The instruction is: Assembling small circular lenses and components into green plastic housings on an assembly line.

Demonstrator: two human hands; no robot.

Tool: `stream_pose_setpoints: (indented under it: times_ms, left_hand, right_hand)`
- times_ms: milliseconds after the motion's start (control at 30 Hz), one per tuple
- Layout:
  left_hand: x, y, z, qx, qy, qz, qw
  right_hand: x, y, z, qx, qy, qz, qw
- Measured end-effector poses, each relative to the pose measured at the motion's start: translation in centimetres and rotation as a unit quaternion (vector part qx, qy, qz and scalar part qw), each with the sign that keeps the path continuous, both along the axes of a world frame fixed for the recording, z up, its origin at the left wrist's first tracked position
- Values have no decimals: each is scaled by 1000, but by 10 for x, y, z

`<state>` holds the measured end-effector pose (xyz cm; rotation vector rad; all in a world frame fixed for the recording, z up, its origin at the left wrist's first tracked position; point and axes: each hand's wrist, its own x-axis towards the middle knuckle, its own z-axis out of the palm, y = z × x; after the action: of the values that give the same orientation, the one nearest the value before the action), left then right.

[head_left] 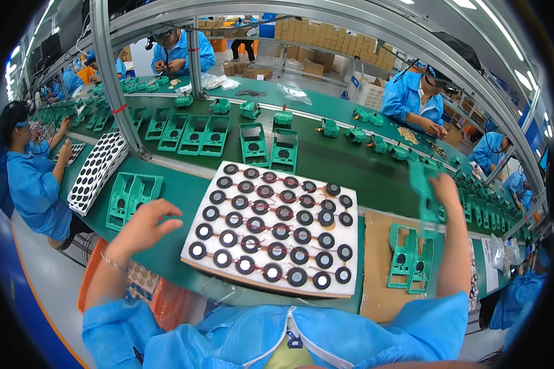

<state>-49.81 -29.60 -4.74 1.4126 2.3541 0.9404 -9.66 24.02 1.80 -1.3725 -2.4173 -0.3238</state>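
The green housing you have in your right hand is raised over the desk's right-hand part, near the edge of the dark green belt. Your right fingers are closed on its right edge; the housing is blurred, so you cannot tell exactly where each fingertip presses. Just below it, two more green housings lie side by side on a flat cardboard sheet.

Your left hand holds nothing: its fingers are loosely curved, with the thumb well apart from them. It hovers just beside a pair of green frames on the desk, to the left of the white foam tray. That tray sits in front of you, between your hands, bearing rows of round black discs with red wires.

Beyond the tray, other green casings stand along the belt. To your left, a co-worker in a blue jacket sits by a stack of white trays.
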Motion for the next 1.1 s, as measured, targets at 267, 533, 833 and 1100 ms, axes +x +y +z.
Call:
stream_pose_setpoints:
  times_ms: [267, 533, 833, 1100]
  left_hand:
    - [83, -36, -75, 98, -143, 116, 978]
    - [127, -27, -122, 111, -17, 150, 982]
    - [120, -54, -83, 245, 92, 213, 941]
    - [127, -29, -43, 313, 205, 130, 918]
  right_hand:
    - [247, -65, -61, -19, -82, -231, 969]
    - [270, -65, -138, -68, -15, -268, 961]
    - [217, -92, -105, -90, -55, -299, 948]
    - [183, -98, -71, -38, -112, -315, 942]
